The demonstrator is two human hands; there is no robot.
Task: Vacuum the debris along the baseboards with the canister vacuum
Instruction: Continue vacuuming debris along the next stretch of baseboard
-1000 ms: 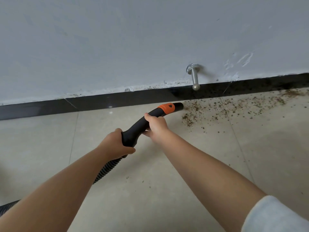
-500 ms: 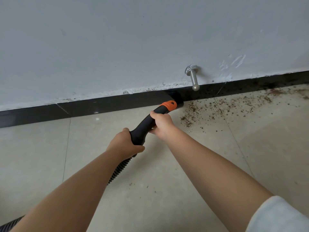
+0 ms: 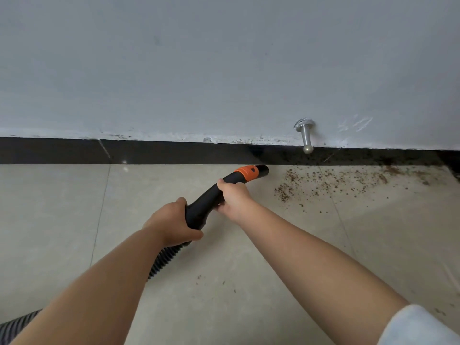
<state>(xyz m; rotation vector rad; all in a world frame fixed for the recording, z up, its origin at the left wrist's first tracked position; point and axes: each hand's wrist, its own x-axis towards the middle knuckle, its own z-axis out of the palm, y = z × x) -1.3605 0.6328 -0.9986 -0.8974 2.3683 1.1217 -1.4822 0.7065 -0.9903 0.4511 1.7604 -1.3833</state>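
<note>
Both hands hold a black vacuum hose handle (image 3: 206, 200) with an orange collar (image 3: 246, 171). Its open nozzle tip (image 3: 263, 169) points right, close to the black baseboard (image 3: 174, 151). My right hand (image 3: 232, 199) grips the handle just behind the orange collar. My left hand (image 3: 171, 224) grips the lower end where the ribbed hose (image 3: 163, 261) begins. Brown debris (image 3: 323, 181) lies scattered on the beige tile floor along the baseboard, a short way right of the tip. The canister is out of view.
A metal door stopper (image 3: 305, 135) sticks out of the white wall (image 3: 224, 70) above the debris. A few specks (image 3: 214, 282) lie on the tiles near me. The hose runs off toward the lower left corner (image 3: 17, 324).
The view has shifted, so the baseboard now runs level and the stopper sits further right. The nozzle tip has drawn back slightly from the debris edge. Both grips are unchanged.
</note>
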